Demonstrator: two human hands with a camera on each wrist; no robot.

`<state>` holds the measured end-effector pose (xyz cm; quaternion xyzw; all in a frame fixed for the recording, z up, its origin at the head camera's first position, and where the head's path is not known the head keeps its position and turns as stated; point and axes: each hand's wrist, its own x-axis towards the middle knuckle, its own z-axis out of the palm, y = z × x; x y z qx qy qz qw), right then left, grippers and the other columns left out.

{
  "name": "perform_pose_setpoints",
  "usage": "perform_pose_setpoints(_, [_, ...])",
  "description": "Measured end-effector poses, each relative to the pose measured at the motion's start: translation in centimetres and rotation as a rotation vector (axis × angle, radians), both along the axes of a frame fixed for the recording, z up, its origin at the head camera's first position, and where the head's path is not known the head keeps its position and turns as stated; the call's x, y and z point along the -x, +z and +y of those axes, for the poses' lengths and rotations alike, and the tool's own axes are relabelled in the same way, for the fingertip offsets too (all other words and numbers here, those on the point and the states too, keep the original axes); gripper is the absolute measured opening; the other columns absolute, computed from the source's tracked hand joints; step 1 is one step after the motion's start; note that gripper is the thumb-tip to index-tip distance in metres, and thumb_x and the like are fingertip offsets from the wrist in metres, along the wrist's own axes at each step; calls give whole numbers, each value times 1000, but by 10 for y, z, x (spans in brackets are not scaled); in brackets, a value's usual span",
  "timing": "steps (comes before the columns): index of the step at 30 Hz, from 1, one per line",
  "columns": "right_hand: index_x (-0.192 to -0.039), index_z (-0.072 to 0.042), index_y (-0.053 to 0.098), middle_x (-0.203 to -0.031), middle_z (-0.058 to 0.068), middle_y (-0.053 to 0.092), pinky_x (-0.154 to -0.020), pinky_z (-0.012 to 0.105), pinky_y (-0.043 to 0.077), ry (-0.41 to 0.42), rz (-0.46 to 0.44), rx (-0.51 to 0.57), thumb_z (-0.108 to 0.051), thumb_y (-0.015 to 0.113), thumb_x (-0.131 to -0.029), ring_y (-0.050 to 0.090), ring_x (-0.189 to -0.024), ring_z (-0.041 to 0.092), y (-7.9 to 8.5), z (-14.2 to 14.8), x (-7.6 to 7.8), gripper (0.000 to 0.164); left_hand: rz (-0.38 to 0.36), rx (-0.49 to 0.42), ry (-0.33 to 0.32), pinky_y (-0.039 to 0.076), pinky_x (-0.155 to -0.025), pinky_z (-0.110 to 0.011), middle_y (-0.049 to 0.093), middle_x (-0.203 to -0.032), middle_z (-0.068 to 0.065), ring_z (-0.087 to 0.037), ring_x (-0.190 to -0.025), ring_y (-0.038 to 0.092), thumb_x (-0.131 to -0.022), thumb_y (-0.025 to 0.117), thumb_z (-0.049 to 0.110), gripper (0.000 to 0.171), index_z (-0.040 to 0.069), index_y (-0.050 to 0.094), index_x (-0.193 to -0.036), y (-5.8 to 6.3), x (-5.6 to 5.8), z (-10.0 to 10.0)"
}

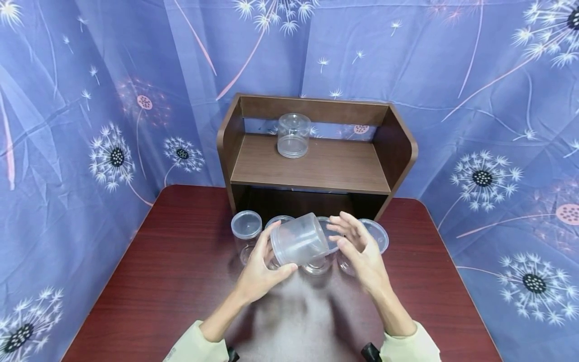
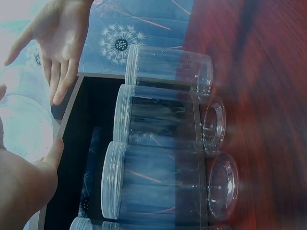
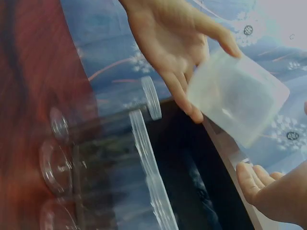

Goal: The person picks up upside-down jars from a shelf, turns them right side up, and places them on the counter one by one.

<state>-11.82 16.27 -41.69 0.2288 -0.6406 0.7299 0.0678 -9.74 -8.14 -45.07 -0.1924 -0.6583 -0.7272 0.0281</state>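
My left hand grips a clear plastic jar by its lidded end, thumb underneath. The jar is held in the air, lying on its side with its other end tipped towards the right. Just beyond that end is my right hand, apart from the jar, its fingers spread and loosely bent with nothing in them. In the right wrist view the cloudy-looking jar hangs from the left hand, and the right hand shows at the lower right.
Several clear lidded jars, among them one at the left and one at the right, stand in a row on the red-brown table. Behind them is a brown two-level shelf with another clear jar on its upper board.
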Motion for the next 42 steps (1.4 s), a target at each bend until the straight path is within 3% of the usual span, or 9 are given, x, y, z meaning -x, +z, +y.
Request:
perform_pose_setpoints(8, [-145, 3, 49, -136, 13, 63, -98, 30, 53, -128, 13, 12, 13, 55, -97, 64, -121, 22, 11, 25, 13, 49, 17, 32, 32, 47, -105, -25, 39, -155, -20, -36, -135, 49, -83, 79, 2, 94, 7, 26, -161, 2, -1, -11])
perform_pose_setpoints(14, [-145, 2, 50, -135, 19, 62, -101, 26, 50, -232, -21, 4, 11, 59, -98, 63, -121, 21, 17, 44, 23, 49, 18, 30, 48, 45, -107, -25, 38, -157, -20, -35, -136, 48, -84, 78, -1, 94, 12, 27, -162, 3, -2, -22])
perform_pose_setpoints(21, [-142, 6, 53, -123, 5, 68, -96, 20, 50, -426, -83, -43, 5, 66, -96, 65, -112, 15, 25, 63, 36, 48, 19, 68, 95, 47, -106, -28, 35, -157, -19, -34, -134, 50, -83, 79, -2, 94, 10, 28, -161, 5, -3, -32])
perform_pose_setpoints(24, [-138, 4, 58, -118, 5, 70, -93, 18, 50, -528, -78, -70, 2, 69, -95, 66, -106, 12, 26, 72, 42, 44, 23, 89, 107, 46, -107, -31, 34, -157, -18, -33, -135, 49, -83, 78, -2, 94, 6, 27, -161, 7, -4, -36])
perform_pose_setpoints(30, [-135, -2, 63, -113, 0, 70, -90, 14, 48, -706, -52, -209, -12, 75, -94, 64, -102, 8, 22, 87, 57, 44, 27, 97, 123, 47, -105, -25, 38, -156, -21, -24, -133, 53, -84, 77, -5, 93, 2, 25, -161, 9, -5, -46])
perform_pose_setpoints(36, [-136, -1, 62, -113, -1, 67, -87, 14, 47, -782, -32, -295, -17, 74, -95, 62, -98, 4, 17, 97, 74, 46, 25, 109, 145, 47, -102, -21, 43, -153, -21, -16, -128, 55, -85, 76, -7, 93, 6, 25, -162, 7, -6, -56])
perform_pose_setpoints(42, [-139, -1, 60, -119, 4, 66, -86, 15, 46, -782, -27, -354, -18, 74, -95, 60, -98, 1, 16, 101, 92, 49, 38, 146, 171, 49, -101, -24, 45, -152, -18, -17, -127, 57, -85, 77, -7, 96, 14, 27, -163, 6, -10, -69])
